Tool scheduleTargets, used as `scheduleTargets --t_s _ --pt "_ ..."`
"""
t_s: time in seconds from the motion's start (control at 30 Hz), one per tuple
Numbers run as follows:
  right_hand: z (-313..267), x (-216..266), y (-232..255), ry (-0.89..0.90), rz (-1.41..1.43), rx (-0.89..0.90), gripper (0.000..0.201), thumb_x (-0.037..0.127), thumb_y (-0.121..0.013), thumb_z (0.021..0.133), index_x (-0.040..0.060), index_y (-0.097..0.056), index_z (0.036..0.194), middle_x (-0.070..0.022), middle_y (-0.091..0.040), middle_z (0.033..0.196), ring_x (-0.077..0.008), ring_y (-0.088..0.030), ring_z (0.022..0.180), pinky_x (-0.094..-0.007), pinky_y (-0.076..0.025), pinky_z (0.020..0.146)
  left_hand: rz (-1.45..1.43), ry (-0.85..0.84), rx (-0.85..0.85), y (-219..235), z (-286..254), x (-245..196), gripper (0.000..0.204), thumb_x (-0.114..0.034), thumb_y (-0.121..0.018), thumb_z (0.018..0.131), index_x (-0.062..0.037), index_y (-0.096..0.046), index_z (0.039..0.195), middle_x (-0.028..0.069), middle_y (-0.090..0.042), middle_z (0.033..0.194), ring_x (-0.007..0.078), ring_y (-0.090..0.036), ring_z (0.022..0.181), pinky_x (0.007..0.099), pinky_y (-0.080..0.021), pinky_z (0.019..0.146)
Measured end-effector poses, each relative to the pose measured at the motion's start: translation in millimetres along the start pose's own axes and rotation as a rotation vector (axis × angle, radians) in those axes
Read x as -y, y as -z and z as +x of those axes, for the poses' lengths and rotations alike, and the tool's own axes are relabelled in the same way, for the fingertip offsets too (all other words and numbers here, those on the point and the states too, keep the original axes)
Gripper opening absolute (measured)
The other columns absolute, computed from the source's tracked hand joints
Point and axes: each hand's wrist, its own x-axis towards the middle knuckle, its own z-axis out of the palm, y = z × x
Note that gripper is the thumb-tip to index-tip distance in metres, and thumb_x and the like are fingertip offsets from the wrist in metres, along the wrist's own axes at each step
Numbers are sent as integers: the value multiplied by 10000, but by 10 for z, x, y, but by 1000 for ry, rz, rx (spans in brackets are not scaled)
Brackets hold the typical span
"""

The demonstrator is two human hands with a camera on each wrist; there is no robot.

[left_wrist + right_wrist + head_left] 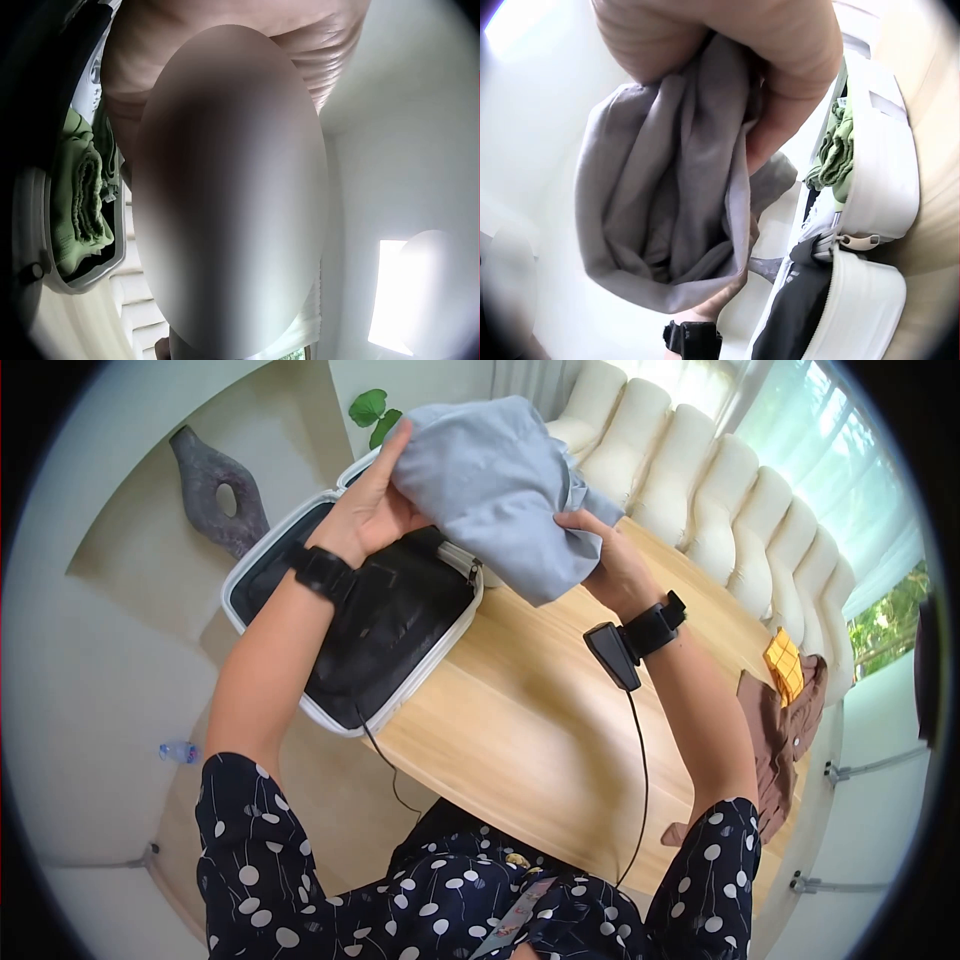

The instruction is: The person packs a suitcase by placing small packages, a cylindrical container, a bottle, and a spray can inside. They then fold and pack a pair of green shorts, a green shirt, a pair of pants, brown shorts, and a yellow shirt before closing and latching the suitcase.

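A bundled grey-blue cloth point(490, 490) is held up between both hands, above the table and beside the open suitcase point(447, 660). My left hand point(375, 510) grips its left side, thumb up along the edge. At its lower right side, my right hand point(612, 565) pinches the fabric. The right wrist view shows the cloth point(664, 195) with its loose folds facing the camera and the right fingers point(795, 82) curled over it. In the left wrist view the left hand point(187, 30) fills the top, and a large blurred area hides much of the middle.
Folded green clothing point(79, 195) lies in one suitcase half; the black-lined half point(385, 630) is nearer. Brown clothing point(765, 750) with a yellow item point(783, 665) lies at the right of the wooden table point(520, 730). A cream sofa point(710, 490) stands behind, a bottle point(180, 751) at left.
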Motion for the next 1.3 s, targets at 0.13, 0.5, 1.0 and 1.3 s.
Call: scheduleTargets --t_s 0.13,0.5,1.0,1.3 --pt "-90 -163 197 -31 -17 33 421 143 -663 827 5 -528 1202 -78 -604 1140 -177 -602 1021 -322 -496 895 129 87 -21 -52 -85 188 582 -346 -732 818 -72 -497 1275 70 -560 1233 198 -540 1138 421 -476 929" --pt "-985 -357 1087 -129 -136 -113 469 148 -723 776 34 -539 1191 -46 -620 1126 -143 -608 980 -292 -510 835 362 517 158 -101 -137 944 466 -232 -591 892 -19 -467 1288 115 -547 1250 231 -521 1152 418 -436 944" --pt "-3358 399 2417 -85 -1423 -521 283 227 -594 896 24 -626 1091 -64 -660 990 -140 -613 870 -281 -494 756 1885 -301 1056 -887 -460 2045 750 -476 -603 845 -238 -271 1474 103 -147 1554 422 -87 1414 686 -85 1051" --pt "-4381 10 2480 -516 -1572 -498 554 208 -694 721 63 -531 1230 -137 -536 1152 -280 -546 1046 -346 -455 873 2018 -335 686 -778 531 2410 744 -493 -553 876 -247 -213 1489 110 -132 1557 426 -99 1411 687 -100 1049"
